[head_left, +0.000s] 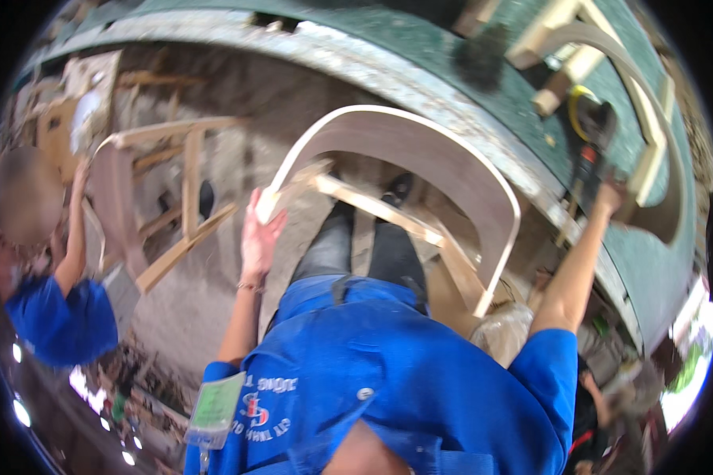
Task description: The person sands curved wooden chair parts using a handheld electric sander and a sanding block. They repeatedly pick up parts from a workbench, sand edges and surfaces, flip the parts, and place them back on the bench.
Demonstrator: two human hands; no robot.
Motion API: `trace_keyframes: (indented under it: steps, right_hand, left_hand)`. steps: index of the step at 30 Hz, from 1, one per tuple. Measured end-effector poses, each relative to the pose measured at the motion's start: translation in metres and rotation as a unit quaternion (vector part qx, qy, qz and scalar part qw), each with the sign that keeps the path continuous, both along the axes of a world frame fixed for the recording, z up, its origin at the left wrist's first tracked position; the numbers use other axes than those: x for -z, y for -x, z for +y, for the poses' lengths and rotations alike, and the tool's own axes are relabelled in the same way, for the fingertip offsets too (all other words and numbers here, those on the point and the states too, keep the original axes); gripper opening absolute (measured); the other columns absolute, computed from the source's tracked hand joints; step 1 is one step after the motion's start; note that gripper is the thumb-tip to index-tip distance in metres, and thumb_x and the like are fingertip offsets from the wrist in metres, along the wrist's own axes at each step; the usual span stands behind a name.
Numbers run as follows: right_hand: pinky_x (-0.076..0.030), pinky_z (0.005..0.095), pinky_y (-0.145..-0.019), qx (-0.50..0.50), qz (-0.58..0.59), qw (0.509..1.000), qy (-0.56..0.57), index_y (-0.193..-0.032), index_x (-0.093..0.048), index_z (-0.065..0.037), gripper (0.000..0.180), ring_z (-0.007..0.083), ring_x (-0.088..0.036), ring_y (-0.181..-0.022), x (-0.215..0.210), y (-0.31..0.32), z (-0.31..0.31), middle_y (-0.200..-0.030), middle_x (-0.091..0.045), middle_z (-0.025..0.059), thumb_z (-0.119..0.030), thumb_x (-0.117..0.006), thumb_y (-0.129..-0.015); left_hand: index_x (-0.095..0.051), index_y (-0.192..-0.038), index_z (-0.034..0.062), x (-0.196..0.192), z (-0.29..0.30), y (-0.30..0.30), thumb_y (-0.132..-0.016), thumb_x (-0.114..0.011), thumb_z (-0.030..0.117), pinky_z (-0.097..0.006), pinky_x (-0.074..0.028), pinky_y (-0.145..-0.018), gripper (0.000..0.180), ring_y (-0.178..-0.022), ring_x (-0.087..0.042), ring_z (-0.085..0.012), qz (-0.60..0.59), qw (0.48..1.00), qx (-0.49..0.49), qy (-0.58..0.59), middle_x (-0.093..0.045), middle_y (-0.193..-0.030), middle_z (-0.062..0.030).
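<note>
In front of my body is a curved wooden chair frame (372,131), its bent panel arching away from me. A pale crossbar (372,207) runs between its sides. My left hand (260,241) grips the left end of the bent panel. My right hand (608,196) is stretched out over the green worktable (650,273), beside the end of a second curved frame (664,202). Motion blurs its fingers, so whether it grips that frame is unclear. Next to it on the table lies a dark hand tool with a red-marked handle (585,162).
At the left, a person in a blue shirt (63,313) holds another wooden chair frame (123,202). The table's worn pale edge (420,83) curves across the far side. A plastic bag (503,332) sits by my right side. Another person (602,404) is at the lower right.
</note>
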State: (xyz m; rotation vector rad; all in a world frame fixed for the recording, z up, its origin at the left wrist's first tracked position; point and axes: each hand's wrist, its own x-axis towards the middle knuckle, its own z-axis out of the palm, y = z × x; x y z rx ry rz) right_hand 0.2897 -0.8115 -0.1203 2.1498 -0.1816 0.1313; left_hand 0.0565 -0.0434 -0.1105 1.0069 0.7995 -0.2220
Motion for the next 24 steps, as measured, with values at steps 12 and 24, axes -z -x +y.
trace_keyframes:
  steps: [12,24]
  right_hand:
    - [-0.040,0.0349,-0.102,0.064,-0.025,0.707,-0.704,-0.140,-0.038,0.005,0.090,0.0274,-0.055,-0.117,-0.048,-0.077,0.057,-0.131,-0.055,0.0178,-0.040,-0.079,-0.074]
    - [-0.053,0.0428,-0.089,-0.101,0.244,0.559,-0.786,-0.137,-0.052,-0.026,0.077,0.0354,-0.060,-0.107,-0.129,0.142,0.503,-0.119,-0.055,0.0176,-0.009,-0.079,-0.066]
  left_hand:
    - [-0.041,-0.140,0.0006,0.012,0.004,-0.010,-0.102,-0.039,0.027,-0.046,-0.034,-0.114,0.046,-0.133,-0.041,-0.0383,0.083,0.960,-0.172,0.203,-0.043,-0.144,-0.0200]
    - [-0.048,-0.133,0.0009,0.045,0.025,0.004,-0.100,-0.049,0.021,-0.046,-0.039,-0.111,0.039,-0.128,-0.048,-0.0344,0.015,0.937,-0.116,0.330,-0.052,-0.135,-0.0194]
